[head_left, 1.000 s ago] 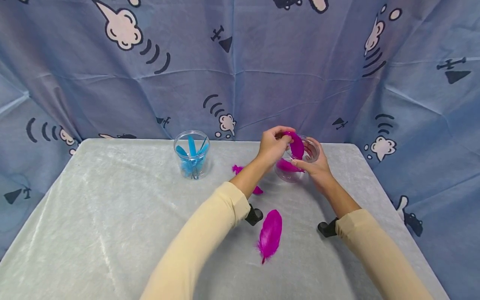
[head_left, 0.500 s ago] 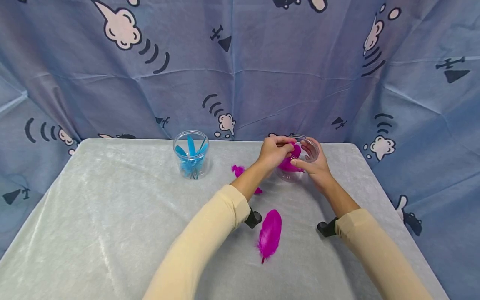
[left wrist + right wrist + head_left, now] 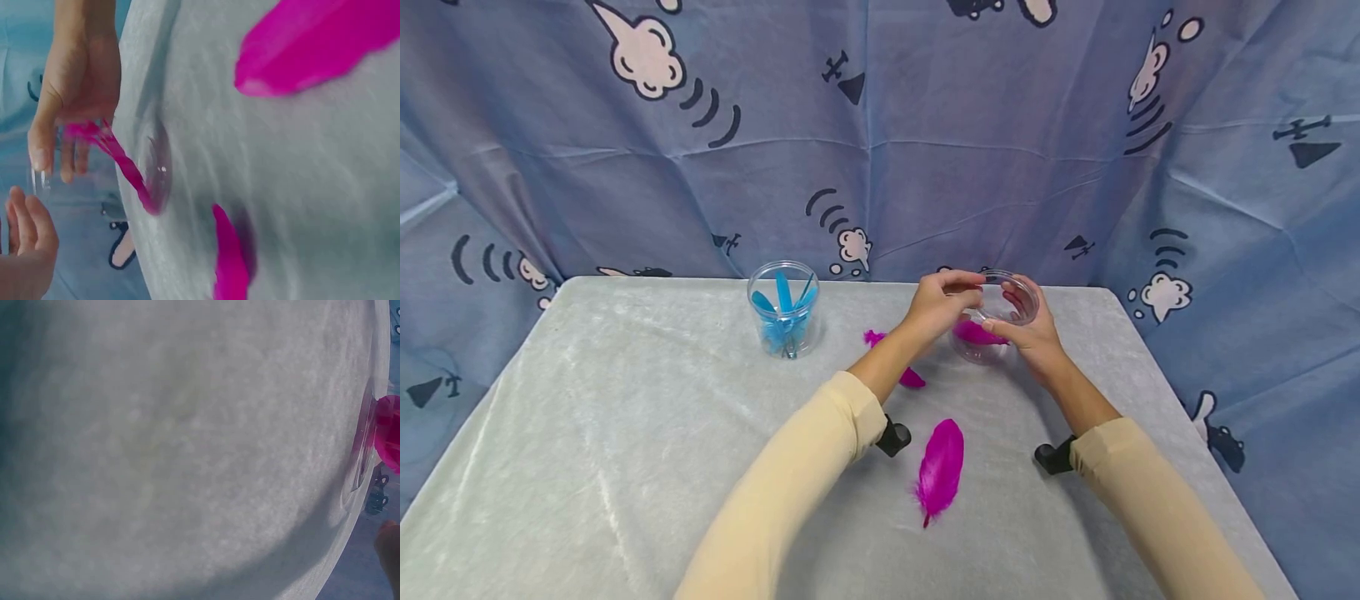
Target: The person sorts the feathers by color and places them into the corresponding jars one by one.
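Observation:
My right hand (image 3: 1028, 327) grips a clear plastic cup (image 3: 977, 356) near its rim, thumb in front and fingers behind. The cup stands at the table's far right. Magenta feathers (image 3: 977, 332) lie inside it; how many is unclear. At the rim's left side is my left hand (image 3: 942, 303), fingers loosely bent, with nothing seen between them. In the left wrist view, the left hand (image 3: 30, 250) sits beside the transparent rim. One loose magenta feather (image 3: 941, 471) lies on the table in front; another feather (image 3: 912, 379) is partly hidden under the left forearm.
A second clear cup (image 3: 789, 343) with several blue feathers (image 3: 784, 293) stands at the back left. A pale cloth covers the table (image 3: 625, 433). Behind it hangs a blue patterned curtain (image 3: 775, 200).
The left hand lowered a magenta feather into the cup and let it go. It then drew back slightly to the left. The right hand stays on the cup.

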{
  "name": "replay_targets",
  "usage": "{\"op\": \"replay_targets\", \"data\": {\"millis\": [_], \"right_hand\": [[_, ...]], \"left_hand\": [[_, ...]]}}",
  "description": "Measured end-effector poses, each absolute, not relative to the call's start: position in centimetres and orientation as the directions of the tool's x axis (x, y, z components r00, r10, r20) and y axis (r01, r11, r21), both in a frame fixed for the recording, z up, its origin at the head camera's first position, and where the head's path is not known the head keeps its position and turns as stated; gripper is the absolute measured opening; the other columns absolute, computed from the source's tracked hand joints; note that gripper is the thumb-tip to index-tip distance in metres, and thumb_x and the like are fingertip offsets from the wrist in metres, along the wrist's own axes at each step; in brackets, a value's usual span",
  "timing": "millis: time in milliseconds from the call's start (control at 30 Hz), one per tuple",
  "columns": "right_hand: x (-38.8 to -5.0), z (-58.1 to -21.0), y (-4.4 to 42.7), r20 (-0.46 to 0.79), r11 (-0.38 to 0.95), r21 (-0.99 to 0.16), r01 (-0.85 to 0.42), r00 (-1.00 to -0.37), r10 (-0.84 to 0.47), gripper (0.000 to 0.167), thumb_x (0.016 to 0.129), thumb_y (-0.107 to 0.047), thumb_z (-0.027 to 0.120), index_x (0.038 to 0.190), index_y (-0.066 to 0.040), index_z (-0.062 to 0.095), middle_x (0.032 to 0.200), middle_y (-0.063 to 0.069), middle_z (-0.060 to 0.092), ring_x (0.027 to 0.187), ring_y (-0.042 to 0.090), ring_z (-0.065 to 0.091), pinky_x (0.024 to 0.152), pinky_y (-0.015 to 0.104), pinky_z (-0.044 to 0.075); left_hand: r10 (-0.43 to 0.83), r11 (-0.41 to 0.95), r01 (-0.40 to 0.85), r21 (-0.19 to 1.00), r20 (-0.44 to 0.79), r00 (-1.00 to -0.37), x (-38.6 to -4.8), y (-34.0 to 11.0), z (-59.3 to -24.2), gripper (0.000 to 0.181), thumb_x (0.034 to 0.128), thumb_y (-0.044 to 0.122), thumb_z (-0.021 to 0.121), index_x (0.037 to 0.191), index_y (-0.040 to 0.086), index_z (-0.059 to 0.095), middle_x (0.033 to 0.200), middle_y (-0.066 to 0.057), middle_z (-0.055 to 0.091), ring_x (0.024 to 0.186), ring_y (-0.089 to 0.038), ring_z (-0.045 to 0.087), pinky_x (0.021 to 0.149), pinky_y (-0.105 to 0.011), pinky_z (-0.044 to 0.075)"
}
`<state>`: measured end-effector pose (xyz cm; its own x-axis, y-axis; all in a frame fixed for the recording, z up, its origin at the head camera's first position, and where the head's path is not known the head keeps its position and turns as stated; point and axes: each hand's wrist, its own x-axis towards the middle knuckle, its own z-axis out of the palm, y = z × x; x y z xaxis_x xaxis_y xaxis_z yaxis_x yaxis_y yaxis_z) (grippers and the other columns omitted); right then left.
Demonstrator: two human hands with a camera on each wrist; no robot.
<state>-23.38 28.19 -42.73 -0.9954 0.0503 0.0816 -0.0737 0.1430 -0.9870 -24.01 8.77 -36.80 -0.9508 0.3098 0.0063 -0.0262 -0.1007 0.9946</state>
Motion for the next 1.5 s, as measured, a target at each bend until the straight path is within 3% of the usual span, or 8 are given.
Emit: {"op": "replay_targets", "data": {"millis": [200, 300, 433, 533, 700, 1033, 1233, 1500], "right_hand": [[-23.5, -42.7, 28.1, 0.068, 0.15, -0.987, -0.058, -0.996, 0.063, 0.085, 0.087, -0.005, 0.076, 0.153, -0.017, 0.025, 0.155, 0.014, 0.033, 0.147, 0.025, 0.025, 0.122, 0.046, 0.011], [-23.5, -42.7, 28.2, 0.073, 0.126, -0.99, -0.065, -0.995, 0.061, 0.084, 0.086, -0.001, 0.075, 0.153, -0.017, 0.026, 0.154, 0.014, 0.034, 0.147, 0.025, 0.026, 0.122, 0.046, 0.011], [-23.4, -42.8, 28.3, 0.073, 0.121, -0.991, -0.065, -0.995, 0.064, 0.084, 0.086, -0.001, 0.076, 0.152, -0.018, 0.027, 0.153, 0.014, 0.034, 0.146, 0.025, 0.027, 0.122, 0.046, 0.011], [-23.4, -42.9, 28.3, 0.07, 0.122, -0.991, -0.062, -0.995, 0.064, 0.084, 0.086, -0.001, 0.076, 0.152, -0.018, 0.027, 0.154, 0.016, 0.033, 0.146, 0.025, 0.027, 0.122, 0.046, 0.011], [-23.5, -43.0, 28.4, 0.073, 0.116, -0.991, -0.066, -0.996, 0.06, 0.086, 0.085, 0.0, 0.076, 0.153, -0.018, 0.027, 0.154, 0.015, 0.034, 0.146, 0.025, 0.026, 0.122, 0.047, 0.01], [-23.4, -42.9, 28.4, 0.077, 0.109, -0.992, -0.07, -0.996, 0.054, 0.086, 0.085, 0.0, 0.076, 0.153, -0.018, 0.026, 0.156, 0.018, 0.03, 0.147, 0.025, 0.026, 0.122, 0.047, 0.009], [-23.4, -42.7, 28.4, 0.07, 0.114, -0.992, -0.063, -0.996, 0.052, 0.087, 0.086, -0.001, 0.076, 0.154, -0.018, 0.025, 0.156, 0.015, 0.032, 0.147, 0.024, 0.025, 0.122, 0.047, 0.009], [-23.5, -42.9, 28.4, 0.078, 0.089, -0.993, -0.073, -0.996, 0.048, 0.086, 0.085, 0.001, 0.075, 0.153, -0.017, 0.025, 0.157, 0.017, 0.03, 0.147, 0.024, 0.025, 0.122, 0.045, 0.009]], "left_hand": [[0.311, -0.041, -0.039, 0.998, -0.025, -0.95, -24.7, 6.0, -38.0, 0.023, 0.0958, 0.007, 0.063, 0.117, 0.004, 0.071, 0.102, -0.007, 0.069, 0.085, -0.013, 0.066, 0.076, -0.03, 0.056], [0.28, -0.02, -0.077, 0.997, -0.068, -0.958, -25.1, 4.3, -38.6, 0.024, 0.0958, 0.009, 0.063, 0.118, 0.006, 0.071, 0.104, -0.008, 0.069, 0.087, -0.015, 0.064, 0.084, -0.039, 0.055], [0.229, -0.006, -0.107, 0.994, -0.103, -0.968, -25.5, 2.4, -39.3, 0.025, 0.0964, 0.011, 0.062, 0.12, 0.006, 0.069, 0.107, -0.012, 0.068, 0.098, -0.026, 0.063, 0.093, -0.05, 0.051], [0.156, 0.051, -0.1, 0.994, -0.107, -0.982, -25.7, 1.5, -39.9, 0.026, 0.0948, 0.009, 0.063, 0.12, 0.005, 0.069, 0.109, -0.012, 0.067, 0.105, -0.028, 0.06, 0.089, -0.042, 0.05], [0.043, 0.193, -0.097, 0.976, -0.107, -0.993, -25.9, 0.4, -40.9, 0.03, 0.0918, 0.011, 0.066, 0.121, 0.007, 0.07, 0.111, -0.01, 0.066, 0.109, -0.022, 0.057, 0.082, -0.025, 0.045], [0.038, 0.225, -0.156, 0.962, -0.168, -0.985, -25.7, -0.7, -42.4, 0.035, 0.0921, 0.008, 0.064, 0.126, -0.001, 0.065, 0.114, -0.016, 0.065, 0.108, -0.027, 0.061, 0.088, -0.031, 0.048], [0.049, 0.242, -0.221, 0.945, -0.239, -0.97, -25.4, -0.9, -42.9, 0.034, 0.0909, 0.004, 0.064, 0.124, -0.004, 0.065, 0.11, -0.019, 0.067, 0.095, -0.025, 0.063, 0.077, -0.027, 0.05], [0.028, 0.287, -0.243, 0.927, -0.262, -0.965, -25.5, -1.3, -43.9, 0.03, 0.0894, 0.006, 0.068, 0.119, -0.001, 0.067, 0.093, -0.011, 0.067, 0.068, -0.014, 0.055, 0.056, -0.018, 0.044]]}}
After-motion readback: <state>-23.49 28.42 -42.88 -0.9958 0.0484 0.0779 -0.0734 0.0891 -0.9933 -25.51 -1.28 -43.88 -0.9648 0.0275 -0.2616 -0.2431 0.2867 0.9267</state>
